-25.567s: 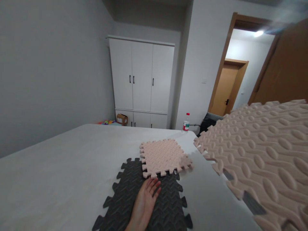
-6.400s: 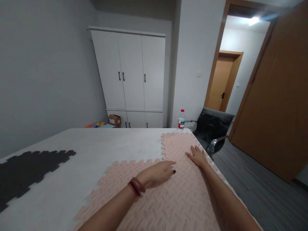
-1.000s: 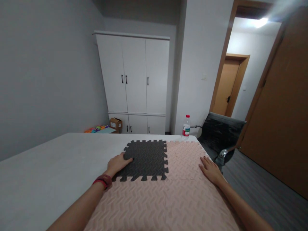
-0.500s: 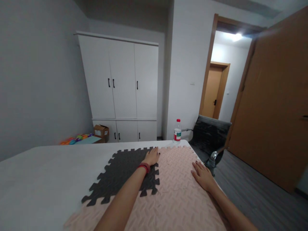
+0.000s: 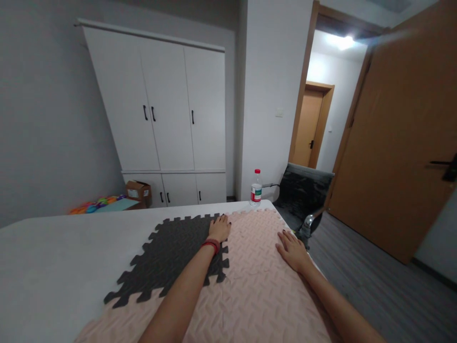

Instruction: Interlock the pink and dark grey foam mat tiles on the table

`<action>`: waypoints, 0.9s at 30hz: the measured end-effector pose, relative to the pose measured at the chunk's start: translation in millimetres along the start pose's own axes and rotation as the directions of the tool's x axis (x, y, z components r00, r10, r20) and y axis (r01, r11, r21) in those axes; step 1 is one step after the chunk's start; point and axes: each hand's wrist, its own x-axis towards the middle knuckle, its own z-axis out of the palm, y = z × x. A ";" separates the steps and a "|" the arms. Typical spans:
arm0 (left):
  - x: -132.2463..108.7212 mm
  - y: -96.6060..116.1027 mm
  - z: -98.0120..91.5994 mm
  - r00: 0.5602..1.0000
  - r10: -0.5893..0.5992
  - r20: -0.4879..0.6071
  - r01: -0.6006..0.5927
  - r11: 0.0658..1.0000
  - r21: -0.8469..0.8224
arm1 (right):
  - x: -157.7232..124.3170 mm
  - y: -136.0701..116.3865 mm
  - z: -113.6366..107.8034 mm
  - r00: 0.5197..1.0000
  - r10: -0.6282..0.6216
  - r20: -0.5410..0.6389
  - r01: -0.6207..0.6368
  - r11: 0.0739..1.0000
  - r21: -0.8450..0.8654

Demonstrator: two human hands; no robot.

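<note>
My left hand [image 5: 220, 228], with red bands at the wrist, lies flat with its fingers stretched out over the seam between a dark grey foam mat tile [image 5: 174, 252] and a pink foam mat tile [image 5: 253, 243]. The grey tile's toothed edges show on its far, left and near sides, and its near teeth lie over more pink matting [image 5: 264, 305]. Near the pink tile's right edge, my right hand [image 5: 294, 250] rests flat with fingers apart. Neither hand grips anything. My left forearm covers part of the grey tile's near right corner.
The mats lie on a white table [image 5: 53, 257]. A red-capped water bottle [image 5: 256, 188] stands at its far right corner. Beyond the right edge is a black chair [image 5: 303, 193]. Behind are a cardboard box [image 5: 139, 192], a white cabinet [image 5: 171, 105] and an open wooden door [image 5: 396, 143].
The camera view has turned slightly, so the scene sits further left and a little higher. Both hands remain flat on the mats, in about the same places.
</note>
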 end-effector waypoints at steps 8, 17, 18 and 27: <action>-69.8 1.8 -27.6 0.980 0.161 0.116 -0.157 0.987 -0.042 | -3.0 -2.3 -4.1 1.000 0.013 -0.003 -0.013 1.000 0.019; -142.5 15.5 -40.5 0.955 0.257 0.146 -0.249 0.966 -0.070 | -7.8 -0.5 -6.9 1.000 0.022 0.011 -0.023 0.998 0.050; -145.8 16.4 -43.1 0.952 0.265 0.156 -0.256 0.964 -0.073 | -8.5 -0.5 -7.6 1.000 0.023 0.011 -0.024 0.998 0.050; -174.9 28.1 -56.2 0.937 0.277 0.215 -0.269 0.961 -0.063 | -11.7 1.3 -10.8 1.000 0.026 0.011 -0.027 0.996 0.082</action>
